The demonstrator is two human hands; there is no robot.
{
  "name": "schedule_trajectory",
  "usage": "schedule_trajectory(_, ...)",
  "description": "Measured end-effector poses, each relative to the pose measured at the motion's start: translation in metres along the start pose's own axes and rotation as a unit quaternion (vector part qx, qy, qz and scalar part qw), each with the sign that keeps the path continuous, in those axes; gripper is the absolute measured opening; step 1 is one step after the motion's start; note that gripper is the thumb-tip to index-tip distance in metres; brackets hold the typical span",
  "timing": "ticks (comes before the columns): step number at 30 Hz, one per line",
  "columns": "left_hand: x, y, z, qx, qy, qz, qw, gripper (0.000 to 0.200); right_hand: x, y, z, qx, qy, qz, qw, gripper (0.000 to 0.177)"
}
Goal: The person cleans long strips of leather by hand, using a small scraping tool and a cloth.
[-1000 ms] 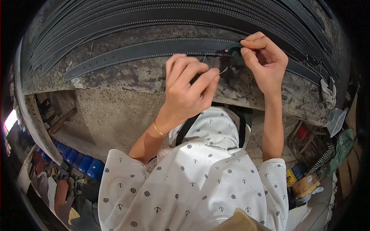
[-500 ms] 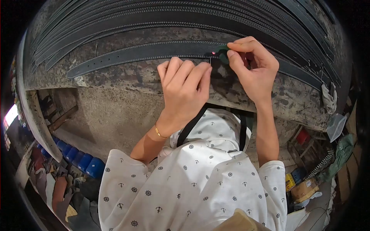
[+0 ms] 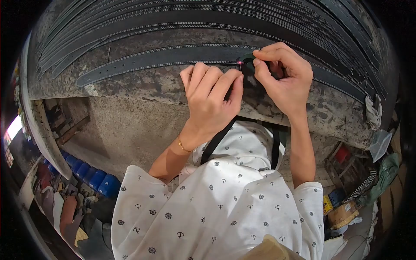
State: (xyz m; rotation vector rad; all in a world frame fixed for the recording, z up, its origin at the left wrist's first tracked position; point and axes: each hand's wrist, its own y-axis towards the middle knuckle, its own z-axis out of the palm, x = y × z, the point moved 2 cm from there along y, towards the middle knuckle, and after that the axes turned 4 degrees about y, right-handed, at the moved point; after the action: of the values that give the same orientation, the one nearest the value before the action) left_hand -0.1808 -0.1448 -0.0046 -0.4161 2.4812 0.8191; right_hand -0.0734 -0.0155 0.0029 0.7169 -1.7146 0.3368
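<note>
A dark leather belt strap (image 3: 143,60) with pale double stitching and punched holes lies across the worktable. Over its front edge, my right hand (image 3: 286,80) is closed in a pinch on a small dark green lighter (image 3: 248,63), mostly covered by the fingers. A pinkish glow (image 3: 239,63) shows at the lighter's left end, by the strap's lower edge. Just below, my left hand (image 3: 212,93) has thumb and index finger pinched together. A thin thread (image 3: 241,69) runs up from those fingertips to the strap's edge beside the glow.
Several similar stitched straps (image 3: 182,19) lie fanned along the back of the stained worktable (image 3: 143,86). A whitish rag (image 3: 372,112) hangs at the table's right end. Blue containers (image 3: 93,177) and scraps are at lower left; a cardboard box (image 3: 342,213) is at lower right.
My left hand has shifted slightly right, its fingertips still pinched below the glow. My right hand has moved slightly left with the lighter. The strap lies nearly as before.
</note>
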Motion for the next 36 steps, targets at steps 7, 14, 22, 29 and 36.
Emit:
schedule_trajectory(7, 0.0, 0.001, 0.0, -0.002, 0.001, -0.003, 1.0, 0.013, -0.001, 0.001, 0.0, 0.0, 0.001, -0.012, 1.0, 0.012)
schedule_trajectory(14, -0.002, 0.0, -0.002, -0.003, -0.008, 0.001, 1.0, 0.015, 0.0, 0.0, -0.001, -0.008, 0.013, -0.007, 1.0, 0.013)
schedule_trajectory(22, 0.007, 0.018, -0.014, 0.012, 0.016, -0.04, 0.999, 0.026, -0.001, 0.001, -0.003, -0.092, 0.136, 0.047, 0.985, 0.011)
schedule_trajectory(29, 0.013, 0.015, -0.007, 0.024, 0.045, 0.032, 0.998, 0.02, -0.003, 0.0, 0.0, -0.056, 0.067, 0.032, 0.996, 0.011)
schedule_trajectory(36, 0.013, 0.013, -0.009, 0.013, 0.032, 0.029, 0.999, 0.019, 0.001, 0.001, 0.003, -0.007, -0.012, -0.012, 1.0, 0.012)
